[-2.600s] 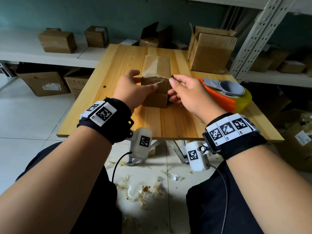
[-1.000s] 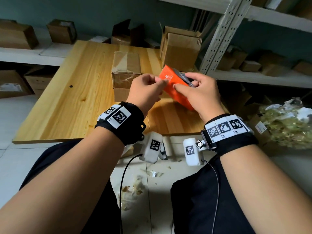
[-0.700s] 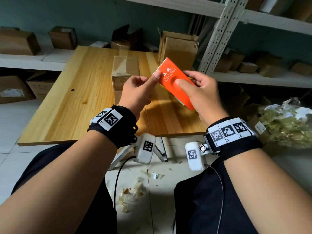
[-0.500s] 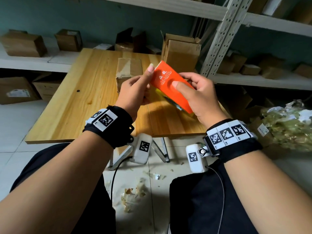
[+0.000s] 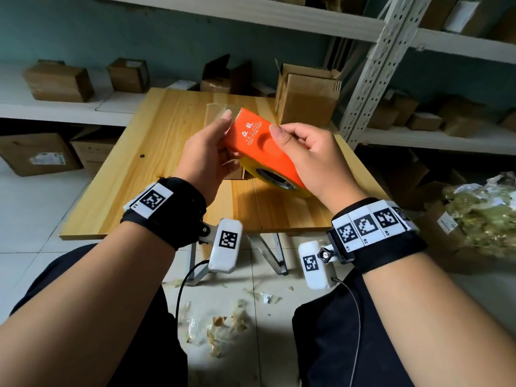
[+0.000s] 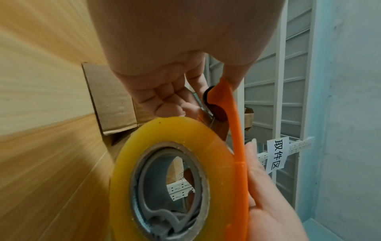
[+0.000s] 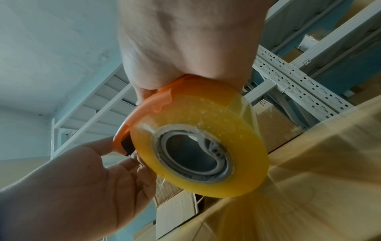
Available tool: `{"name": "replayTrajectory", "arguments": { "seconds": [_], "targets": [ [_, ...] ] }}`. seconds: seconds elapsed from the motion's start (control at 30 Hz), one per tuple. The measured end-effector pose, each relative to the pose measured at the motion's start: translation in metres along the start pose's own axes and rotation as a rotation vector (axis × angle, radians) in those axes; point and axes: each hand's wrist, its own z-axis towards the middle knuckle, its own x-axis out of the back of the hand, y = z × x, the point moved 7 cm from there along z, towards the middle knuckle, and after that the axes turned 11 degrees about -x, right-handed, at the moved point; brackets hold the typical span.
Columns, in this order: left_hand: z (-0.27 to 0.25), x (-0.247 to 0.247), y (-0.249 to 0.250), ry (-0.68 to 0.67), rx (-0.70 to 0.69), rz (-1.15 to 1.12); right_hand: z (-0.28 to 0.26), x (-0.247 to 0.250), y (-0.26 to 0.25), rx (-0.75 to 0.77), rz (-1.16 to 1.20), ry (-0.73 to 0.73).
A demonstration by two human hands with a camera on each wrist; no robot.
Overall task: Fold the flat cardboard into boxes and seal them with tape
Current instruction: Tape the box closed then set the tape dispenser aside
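**Hands off the box, tape dispenser up and getting prepped**

Left hand point(image 5: 208, 152): thumb pressed along the toothed front edge of the orange tape dispenser point(image 5: 261, 148), the other fingers curled underneath near the blade end. In the left wrist view those fingers are bunched right against the yellowish tape roll point(image 6: 171, 179). Looks like they're hunting for the loose tape end, but I can't see an actual tab being pinched.

Right hand point(image 5: 312, 160): fingers wrapped over the top of the orange cover, thumb on its flat face, carrying the whole thing in the air. The right wrist view shows the roll hanging below the palm, above the wooden table point(image 5: 134, 174).

What changed: about 2.6 s ago both hands were on the small cardboard box with the dispenser lying on the table to the right. By 1 s ago the dispenser was off the table and held by both hands, and since then it has tipped so the printed cover faces the camera, with the left thumb sliding up to the serrated edge.

The box point(image 5: 216, 113) is now untouched, mostly hidden behind the hands, only its taped top peeking out.

My read: folding on this 1 is done and it's sealing time, with a strip still to be pulled free. The 2nd open box point(image 5: 307, 99) sits at the table's back corner.
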Motion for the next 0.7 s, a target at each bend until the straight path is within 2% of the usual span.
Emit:
{"name": "replayTrajectory", "arguments": {
  "seconds": [0.2, 0.3, 0.5, 0.7],
  "targets": [
    [0.004, 0.014, -0.001, -0.010, 0.005, 0.044, -0.005, -0.003, -0.005, 0.056, -0.145, 0.051],
    [0.000, 0.012, -0.001, -0.020, 0.076, -0.065, -0.006, -0.004, -0.005, 0.102, -0.160, 0.081],
    [-0.009, 0.010, -0.002, -0.050, 0.204, -0.216, -0.001, -0.009, -0.004, 0.137, -0.075, 0.053],
    [-0.012, 0.010, -0.003, -0.021, 0.220, -0.126, -0.002, -0.009, -0.002, 0.158, 0.004, 0.062]
  ]
}}
